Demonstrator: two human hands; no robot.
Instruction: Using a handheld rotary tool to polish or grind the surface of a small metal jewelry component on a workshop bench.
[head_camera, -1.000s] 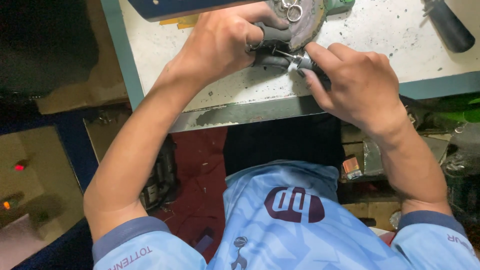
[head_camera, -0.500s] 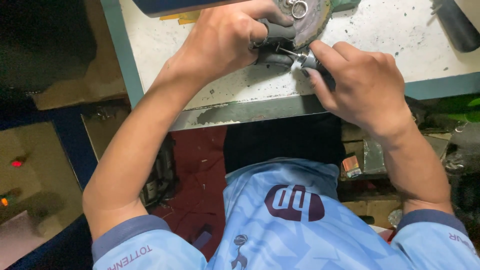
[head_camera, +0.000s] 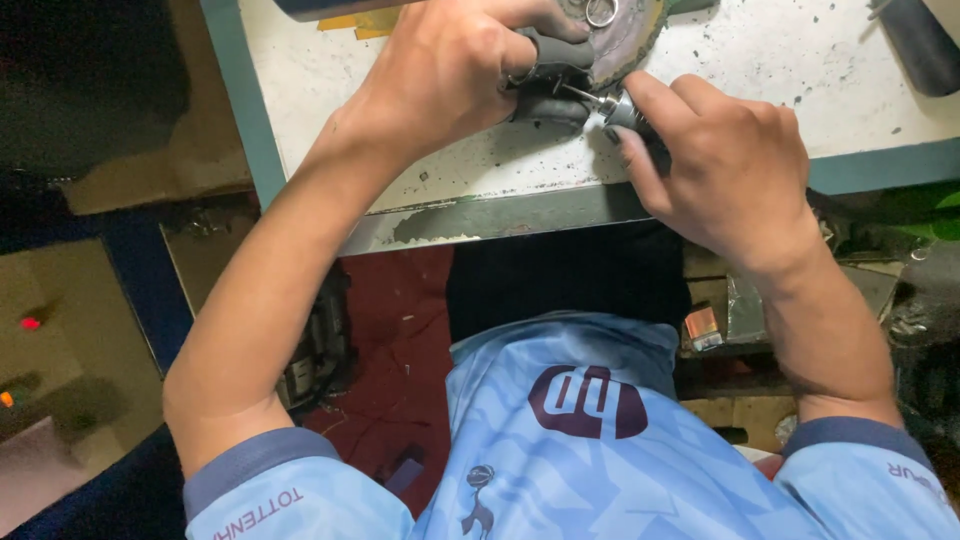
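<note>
Grey part (head_camera: 552, 75) clasped by left hand (head_camera: 450, 65); right hand (head_camera: 725, 165) pinches metal tool (head_camera: 615, 105).

Light falls from above onto the white worktop (head_camera: 760, 90), which is the brightest area and slightly washed out near its far edge. The left hand (head_camera: 450, 70) and right hand (head_camera: 730, 170) are evenly lit, with soft shadows beneath them. Below the table's front edge the scene drops into deep shadow, grainy and murky. Overall sharpness is soft; the frame edges bend slightly.
</note>
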